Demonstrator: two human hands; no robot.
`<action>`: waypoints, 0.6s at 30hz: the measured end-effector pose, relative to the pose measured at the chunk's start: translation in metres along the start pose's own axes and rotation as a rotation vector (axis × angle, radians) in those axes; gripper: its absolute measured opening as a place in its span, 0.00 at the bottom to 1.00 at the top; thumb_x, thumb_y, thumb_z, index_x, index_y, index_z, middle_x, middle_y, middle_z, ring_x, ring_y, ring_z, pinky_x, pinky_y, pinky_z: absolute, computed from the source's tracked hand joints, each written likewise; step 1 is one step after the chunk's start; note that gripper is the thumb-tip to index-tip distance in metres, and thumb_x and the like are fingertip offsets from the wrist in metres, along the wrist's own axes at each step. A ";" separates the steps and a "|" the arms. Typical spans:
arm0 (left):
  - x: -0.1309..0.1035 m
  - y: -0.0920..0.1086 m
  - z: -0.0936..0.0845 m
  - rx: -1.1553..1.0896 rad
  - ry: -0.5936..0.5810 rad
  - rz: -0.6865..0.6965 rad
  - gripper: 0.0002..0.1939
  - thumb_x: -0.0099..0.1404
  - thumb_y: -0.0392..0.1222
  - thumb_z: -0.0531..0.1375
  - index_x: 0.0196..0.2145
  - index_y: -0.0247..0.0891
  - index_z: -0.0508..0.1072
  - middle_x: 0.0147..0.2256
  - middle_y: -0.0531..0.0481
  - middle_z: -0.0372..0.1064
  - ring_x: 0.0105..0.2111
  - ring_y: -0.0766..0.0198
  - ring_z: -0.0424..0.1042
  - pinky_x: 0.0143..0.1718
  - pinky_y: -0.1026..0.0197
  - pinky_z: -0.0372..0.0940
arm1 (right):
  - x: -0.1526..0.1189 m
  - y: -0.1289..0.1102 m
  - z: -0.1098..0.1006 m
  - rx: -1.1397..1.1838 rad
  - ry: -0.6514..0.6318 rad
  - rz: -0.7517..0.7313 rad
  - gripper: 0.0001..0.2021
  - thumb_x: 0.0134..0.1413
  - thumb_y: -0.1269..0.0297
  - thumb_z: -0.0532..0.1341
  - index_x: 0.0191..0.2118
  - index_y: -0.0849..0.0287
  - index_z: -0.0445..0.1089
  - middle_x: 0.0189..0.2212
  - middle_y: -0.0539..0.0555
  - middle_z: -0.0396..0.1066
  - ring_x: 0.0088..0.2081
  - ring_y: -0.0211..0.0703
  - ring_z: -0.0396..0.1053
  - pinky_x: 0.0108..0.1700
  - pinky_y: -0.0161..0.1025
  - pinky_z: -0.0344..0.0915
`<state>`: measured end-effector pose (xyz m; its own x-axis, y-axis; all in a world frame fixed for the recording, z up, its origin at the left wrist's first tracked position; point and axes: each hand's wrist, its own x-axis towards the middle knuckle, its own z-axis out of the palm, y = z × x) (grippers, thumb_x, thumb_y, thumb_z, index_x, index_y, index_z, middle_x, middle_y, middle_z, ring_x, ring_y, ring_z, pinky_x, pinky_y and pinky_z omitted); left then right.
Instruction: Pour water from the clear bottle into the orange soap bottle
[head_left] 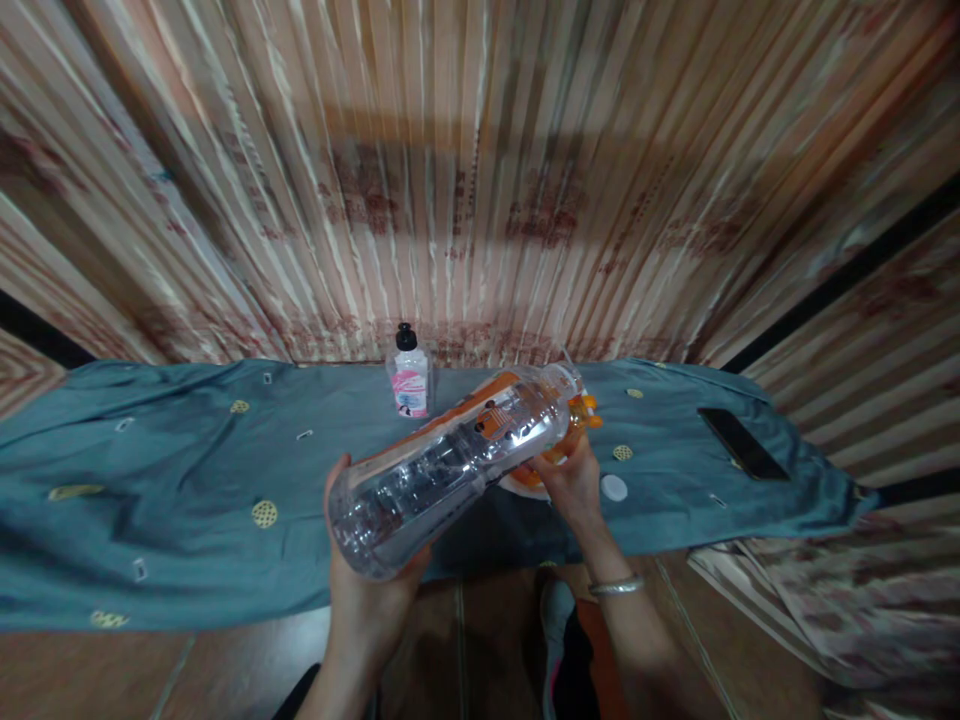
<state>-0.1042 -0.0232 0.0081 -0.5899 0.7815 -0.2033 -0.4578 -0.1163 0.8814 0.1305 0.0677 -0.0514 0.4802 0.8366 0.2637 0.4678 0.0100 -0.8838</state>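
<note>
A large clear plastic bottle (450,470) with an orange-and-brown label lies tilted in the air, its base toward me and its neck up to the right. My left hand (375,590) is closed around the base end. Beneath the neck, my right hand (574,475) curls around a small, shiny orange object (583,410), whose kind I cannot make out. Behind the bottle and right hand, an orange dish with a pale rim (525,488) is partly hidden. Just right of that hand lies a round white cap (613,488).
A small pump-top bottle (409,385) with a black top and pink label stands at the back of the table. The teal cloth (187,480) covers the table. A black phone (742,443) lies at the right. Striped curtains (465,200) hang behind.
</note>
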 end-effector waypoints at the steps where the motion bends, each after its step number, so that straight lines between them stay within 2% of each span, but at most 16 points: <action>1: -0.002 0.002 0.003 -0.012 0.017 -0.003 0.48 0.53 0.46 0.79 0.70 0.55 0.71 0.50 0.48 0.85 0.46 0.48 0.86 0.53 0.46 0.80 | 0.000 0.000 0.000 0.008 -0.002 -0.001 0.34 0.38 0.39 0.76 0.48 0.53 0.72 0.40 0.59 0.86 0.42 0.64 0.85 0.42 0.53 0.81; 5: -0.012 0.013 0.011 -0.081 0.022 -0.092 0.42 0.59 0.47 0.78 0.68 0.54 0.70 0.51 0.47 0.85 0.41 0.53 0.86 0.44 0.53 0.82 | 0.000 0.000 -0.001 0.010 -0.004 0.020 0.35 0.36 0.39 0.76 0.48 0.53 0.71 0.40 0.60 0.86 0.43 0.66 0.85 0.42 0.55 0.82; 8: -0.011 0.013 0.010 -0.054 0.005 -0.132 0.47 0.60 0.49 0.76 0.73 0.56 0.65 0.54 0.48 0.84 0.42 0.52 0.87 0.44 0.52 0.82 | 0.000 -0.001 -0.001 0.014 -0.012 0.022 0.35 0.36 0.36 0.76 0.47 0.51 0.71 0.41 0.60 0.86 0.43 0.66 0.85 0.43 0.55 0.82; 12: -0.001 0.002 0.000 0.009 0.008 -0.038 0.52 0.56 0.46 0.77 0.75 0.53 0.65 0.53 0.46 0.84 0.45 0.50 0.86 0.54 0.48 0.80 | 0.000 -0.001 -0.001 0.030 -0.009 0.007 0.35 0.38 0.36 0.75 0.49 0.52 0.72 0.41 0.61 0.87 0.43 0.65 0.86 0.43 0.55 0.82; 14: 0.003 -0.004 -0.004 0.032 0.009 0.015 0.50 0.54 0.45 0.77 0.73 0.53 0.68 0.53 0.46 0.84 0.47 0.50 0.85 0.53 0.49 0.79 | 0.000 -0.001 0.000 0.020 0.008 -0.002 0.35 0.38 0.36 0.75 0.49 0.52 0.72 0.42 0.61 0.87 0.44 0.65 0.86 0.43 0.55 0.82; 18: 0.004 -0.008 -0.005 0.009 -0.021 -0.005 0.42 0.58 0.46 0.77 0.68 0.55 0.71 0.54 0.47 0.84 0.45 0.52 0.86 0.47 0.52 0.81 | 0.000 -0.001 0.001 -0.002 0.017 0.003 0.35 0.37 0.36 0.75 0.48 0.52 0.72 0.43 0.62 0.87 0.45 0.66 0.86 0.44 0.56 0.82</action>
<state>-0.1065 -0.0223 -0.0024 -0.5734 0.7947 -0.1992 -0.4552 -0.1068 0.8840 0.1297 0.0684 -0.0503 0.4941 0.8271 0.2680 0.4682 0.0067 -0.8836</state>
